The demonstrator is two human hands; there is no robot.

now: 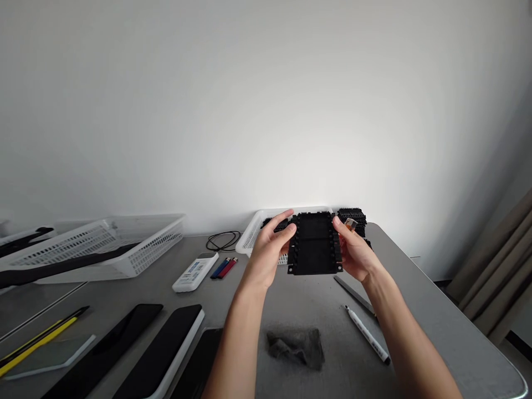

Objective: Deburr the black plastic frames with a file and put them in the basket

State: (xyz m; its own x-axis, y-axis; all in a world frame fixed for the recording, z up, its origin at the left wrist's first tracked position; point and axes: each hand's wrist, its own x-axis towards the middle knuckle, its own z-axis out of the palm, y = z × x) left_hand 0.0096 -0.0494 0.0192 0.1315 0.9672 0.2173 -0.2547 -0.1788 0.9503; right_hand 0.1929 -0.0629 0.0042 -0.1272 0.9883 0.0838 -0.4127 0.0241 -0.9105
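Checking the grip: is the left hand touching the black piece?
Touching: the head view shows the left hand with its thumb on the edge of the black piece.

Your frame [316,246] is black throughout. You have a mid-grey table [449,338] before you, a pale grey wall [266,111], and a white basket [155,246] patterned with rows of holes. Your white handheld device [195,273] bears blue lettering; one lighter [220,268] is blue, another lighter [228,269] red. Your marker [367,334] is white (black at both ends), your cloth [296,348] dark grey, your curtain [490,271] brownish grey.
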